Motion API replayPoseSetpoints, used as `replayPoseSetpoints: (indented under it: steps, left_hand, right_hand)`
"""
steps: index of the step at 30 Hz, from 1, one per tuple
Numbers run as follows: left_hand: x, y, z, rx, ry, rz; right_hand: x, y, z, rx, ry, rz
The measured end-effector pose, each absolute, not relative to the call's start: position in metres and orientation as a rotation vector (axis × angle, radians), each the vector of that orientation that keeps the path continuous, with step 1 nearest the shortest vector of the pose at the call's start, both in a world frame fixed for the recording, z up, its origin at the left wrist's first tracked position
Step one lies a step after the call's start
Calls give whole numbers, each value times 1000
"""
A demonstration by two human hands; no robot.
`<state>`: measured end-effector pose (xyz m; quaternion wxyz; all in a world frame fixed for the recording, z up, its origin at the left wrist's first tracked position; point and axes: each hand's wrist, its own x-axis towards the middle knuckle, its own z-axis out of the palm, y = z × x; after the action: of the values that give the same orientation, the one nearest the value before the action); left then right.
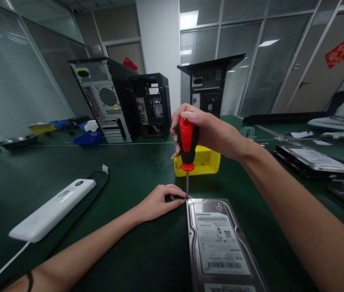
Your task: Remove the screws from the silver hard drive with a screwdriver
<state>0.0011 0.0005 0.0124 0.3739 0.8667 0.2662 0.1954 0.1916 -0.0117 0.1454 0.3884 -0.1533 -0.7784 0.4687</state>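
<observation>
A silver hard drive (220,243) with white labels lies flat on the green table in front of me. My right hand (201,125) is wrapped round the red and black handle of a screwdriver (188,140), which stands upright. Its metal shaft points down to the drive's far left corner. My left hand (167,198) rests on the table beside that corner, its fingertips brought together at the screwdriver's tip. Whatever those fingertips pinch is too small to make out. Behind the screwdriver sits a yellow bin (207,162), partly covered by my right hand.
Black computer cases (108,97) stand at the back, one (210,83) behind my right hand. A white power strip (53,209) with cables lies at left, a blue bin (88,138) beyond it. More hard drives (316,160) lie at right.
</observation>
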Motion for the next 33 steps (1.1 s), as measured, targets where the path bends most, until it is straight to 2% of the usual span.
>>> replayPoseSetpoints:
  steps: [9,21,33]
  left_hand:
    - [1,1,11,2226,673,499]
    - [3,-1,14,2199,692,514]
    - [1,1,13,2183,692,497]
  right_hand:
    - [185,-10,144,-275,-1943,1048]
    - [188,-7,142,-279,-1895,1332]
    - [179,-3,134,-275,-1900,1098]
